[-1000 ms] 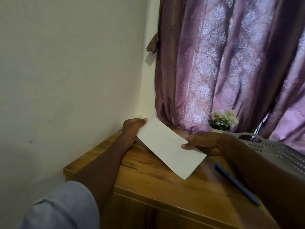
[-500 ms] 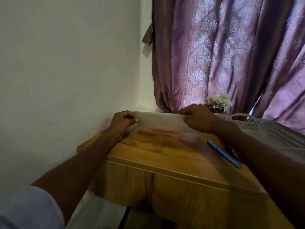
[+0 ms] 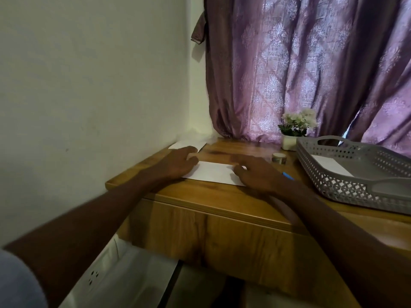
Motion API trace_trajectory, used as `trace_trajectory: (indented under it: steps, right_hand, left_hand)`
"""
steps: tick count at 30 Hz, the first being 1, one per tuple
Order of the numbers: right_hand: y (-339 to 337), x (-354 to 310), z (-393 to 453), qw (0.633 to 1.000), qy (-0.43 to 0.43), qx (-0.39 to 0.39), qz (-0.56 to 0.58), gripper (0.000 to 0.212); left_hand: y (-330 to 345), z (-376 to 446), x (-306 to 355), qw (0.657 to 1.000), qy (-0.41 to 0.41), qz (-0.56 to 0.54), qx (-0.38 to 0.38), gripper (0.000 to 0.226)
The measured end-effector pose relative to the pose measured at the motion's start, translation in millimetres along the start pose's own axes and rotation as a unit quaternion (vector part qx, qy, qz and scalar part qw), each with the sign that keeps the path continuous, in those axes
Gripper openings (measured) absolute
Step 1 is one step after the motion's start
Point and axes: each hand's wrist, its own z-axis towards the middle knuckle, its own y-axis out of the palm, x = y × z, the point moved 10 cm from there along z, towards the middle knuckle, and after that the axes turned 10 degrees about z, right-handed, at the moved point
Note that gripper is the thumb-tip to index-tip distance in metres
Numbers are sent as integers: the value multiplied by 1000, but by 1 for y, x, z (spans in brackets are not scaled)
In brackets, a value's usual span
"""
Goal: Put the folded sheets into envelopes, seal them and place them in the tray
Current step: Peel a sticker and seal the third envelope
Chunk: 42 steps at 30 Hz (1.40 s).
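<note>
A white envelope lies flat on the wooden desk. My left hand rests on its left end with the fingers spread flat. Over the envelope's right end lies my right hand, fingers loosely bent and pressing down. More white paper lies at the desk's back left corner by the wall. A grey perforated tray stands on the right with a white envelope inside it.
A roll of tape sits behind my right hand, beside a small white pot of flowers. The tip of a blue pen shows between my right hand and the tray. A purple curtain hangs behind the desk.
The envelope was held up in the air between both hands; now it lies flat on the desk with both hands pressing on it. The view has shifted to the right.
</note>
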Motion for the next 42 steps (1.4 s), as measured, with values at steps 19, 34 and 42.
trace_trajectory:
  steps: [19, 34, 42]
  right_hand:
    - [35, 40, 8, 976, 183, -34, -116, 73]
    - [31, 22, 1, 984, 127, -19, -123, 68]
    - [24, 40, -12, 967, 232, 8, -106, 89]
  left_hand:
    - [37, -6, 9, 974, 30, 173, -142, 67]
    - [34, -6, 8, 971, 26, 216, -101, 65]
    - [32, -9, 9, 973, 16, 200, -115, 62]
